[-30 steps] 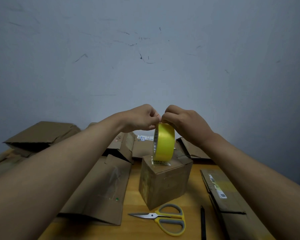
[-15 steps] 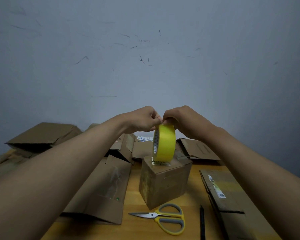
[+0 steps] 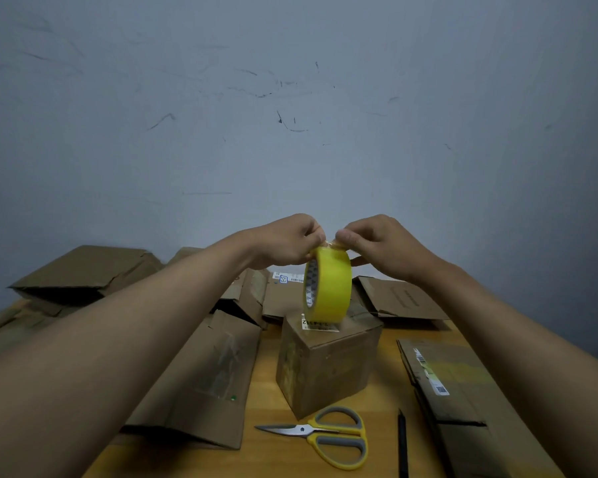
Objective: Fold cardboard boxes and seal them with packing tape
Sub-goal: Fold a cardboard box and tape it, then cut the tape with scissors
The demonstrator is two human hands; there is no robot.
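Left grip: my left hand (image 3: 283, 241) pinches the top of the tape roll (image 3: 328, 288) on its near-left edge, fingers curled tight round the rim.
Right grip: my right hand (image 3: 377, 246) pinches the same top edge from the other side, fingertips (image 3: 342, 236) picking at what I judge is the loose tape end; the end itself is too small to make out.
Roll: it hangs upright below both grips, its lower rim touching or just above the folded box (image 3: 328, 363); I cannot tell which.
Box: directly under my grips, flaps closed, not yet sealed as far as I can see.
Risk, tape: if I peel crooked, the end may split or stick back on the roll.
Risk, roll: with only the rim pinched, a hard pull could twist it out of my left grip.
Risk, box: it is light and unheld, so a tug may shift it on the table (image 3: 266, 408).
Scissors (image 3: 325, 438): below and nearer to me than the box, within reach for the cut.
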